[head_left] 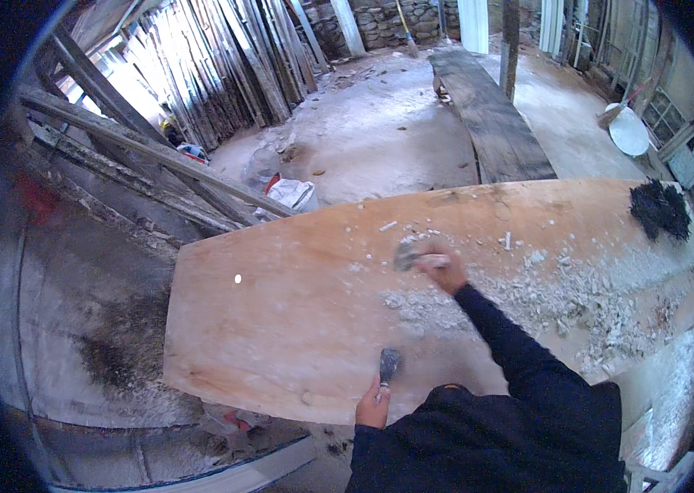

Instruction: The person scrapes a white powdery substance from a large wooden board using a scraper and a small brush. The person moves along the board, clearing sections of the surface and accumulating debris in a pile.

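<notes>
Although the person's body hides part of its near edge, we record a broad wooden board (281,312) lying directly before the person, its surface pale orange-brown, smooth at the left and stained in places. Its long sides appear bowed; we cannot tell how much of this is the lens. Brittle white flakes (560,292) and powder cover much of the right half, with loose bits scattered toward the far edge.

We find the right hand (445,271) over the middle of the board, fingers closed around the pale handle of a grey scraper (404,256); motion blurs its blade, and we cannot confirm contact with the wood. The left hand (372,409), by the near edge, grips a dark scraper (390,362), its flat, squarish blade pointing away from the person.

A shaggy black bundle (659,212) sits at the far right corner, material undetermined. Beyond the board we note a dark, grained plank (495,123), a crumpled white sack (294,195) with any print too small to read, leaning timber strips (224,66) partly lost in glare, and a rough stone wall (388,25), cut off above.
</notes>
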Available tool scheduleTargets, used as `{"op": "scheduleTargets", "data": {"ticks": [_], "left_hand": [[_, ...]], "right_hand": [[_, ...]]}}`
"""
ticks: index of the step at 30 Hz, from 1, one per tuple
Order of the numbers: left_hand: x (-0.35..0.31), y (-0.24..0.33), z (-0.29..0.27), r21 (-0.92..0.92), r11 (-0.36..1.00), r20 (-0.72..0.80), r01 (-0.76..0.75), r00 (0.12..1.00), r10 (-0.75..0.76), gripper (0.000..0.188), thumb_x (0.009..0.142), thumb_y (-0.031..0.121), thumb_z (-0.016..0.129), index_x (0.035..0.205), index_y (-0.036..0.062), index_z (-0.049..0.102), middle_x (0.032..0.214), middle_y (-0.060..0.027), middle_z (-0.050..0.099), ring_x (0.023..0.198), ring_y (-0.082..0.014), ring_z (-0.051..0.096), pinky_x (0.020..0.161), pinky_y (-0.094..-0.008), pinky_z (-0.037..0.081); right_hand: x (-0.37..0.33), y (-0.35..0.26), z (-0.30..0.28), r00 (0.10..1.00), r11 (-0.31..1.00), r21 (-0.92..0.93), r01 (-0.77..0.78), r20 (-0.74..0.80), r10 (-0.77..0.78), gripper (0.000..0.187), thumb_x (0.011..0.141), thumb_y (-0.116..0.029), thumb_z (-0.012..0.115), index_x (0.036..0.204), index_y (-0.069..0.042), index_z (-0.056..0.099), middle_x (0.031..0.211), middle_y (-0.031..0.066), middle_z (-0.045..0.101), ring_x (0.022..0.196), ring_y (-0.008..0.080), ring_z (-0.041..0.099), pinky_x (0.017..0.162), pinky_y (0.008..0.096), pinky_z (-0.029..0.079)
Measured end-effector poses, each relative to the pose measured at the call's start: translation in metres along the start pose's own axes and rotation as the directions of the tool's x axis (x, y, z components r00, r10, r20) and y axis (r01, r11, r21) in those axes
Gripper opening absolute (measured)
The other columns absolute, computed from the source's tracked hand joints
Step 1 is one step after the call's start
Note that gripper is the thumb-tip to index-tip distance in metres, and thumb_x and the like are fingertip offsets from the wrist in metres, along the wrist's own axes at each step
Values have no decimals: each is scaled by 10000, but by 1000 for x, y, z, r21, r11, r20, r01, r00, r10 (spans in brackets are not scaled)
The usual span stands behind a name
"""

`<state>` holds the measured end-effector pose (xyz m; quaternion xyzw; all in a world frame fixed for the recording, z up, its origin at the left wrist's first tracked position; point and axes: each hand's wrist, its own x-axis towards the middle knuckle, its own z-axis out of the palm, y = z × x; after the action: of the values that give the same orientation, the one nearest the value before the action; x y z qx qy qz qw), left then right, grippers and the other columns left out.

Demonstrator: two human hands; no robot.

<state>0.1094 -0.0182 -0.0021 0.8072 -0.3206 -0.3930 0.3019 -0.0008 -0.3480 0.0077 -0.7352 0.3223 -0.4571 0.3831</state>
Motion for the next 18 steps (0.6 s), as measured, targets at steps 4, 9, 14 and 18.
{"op": "scheduleTargets", "data": {"ticks": [4, 9, 14, 18], "left_hand": [[-10, 7, -14, 185, 983, -92, 6, 996, 11, 490, 828, 313, 547, 1259, 104, 446, 1096, -214, 556, 998, -335, 553, 825, -366, 433], [3, 6, -12, 123, 989, -102, -80, 990, 93, 501, 833, 353, 539, 1263, 114, 445, 1017, -218, 580, 947, -340, 568, 802, -377, 440], [-3, -4, -25, 0, 997, -150, 82, 985, -81, 509, 822, 346, 549, 1264, 114, 446, 965, -220, 590, 873, -333, 585, 764, -383, 449], [10, -6, -31, 77, 997, -157, -25, 987, 37, 499, 819, 323, 557, 1256, 104, 454, 949, -221, 596, 863, -333, 591, 756, -369, 455]], "right_hand": [[56, -9, 158, 947, 939, 197, -280, 216, 237, 245, 718, -205, 698, 902, -77, 601, 706, 45, 607, 709, 117, 599, 606, 272, 475], [133, 66, 197, 966, 968, 39, -246, -72, 249, 192, 704, -185, 687, 839, -73, 611, 664, 49, 609, 580, 129, 602, 530, 292, 484], [105, 107, 88, 977, 953, -275, -130, 127, 170, 114, 689, -159, 655, 704, -65, 593, 626, 36, 588, 506, 116, 566, 449, 256, 471], [40, 95, -71, 765, 750, 283, -598, -79, 639, 108, 710, -94, 619, 783, -69, 545, 631, 36, 555, 517, 127, 560, 429, 268, 497]]}}
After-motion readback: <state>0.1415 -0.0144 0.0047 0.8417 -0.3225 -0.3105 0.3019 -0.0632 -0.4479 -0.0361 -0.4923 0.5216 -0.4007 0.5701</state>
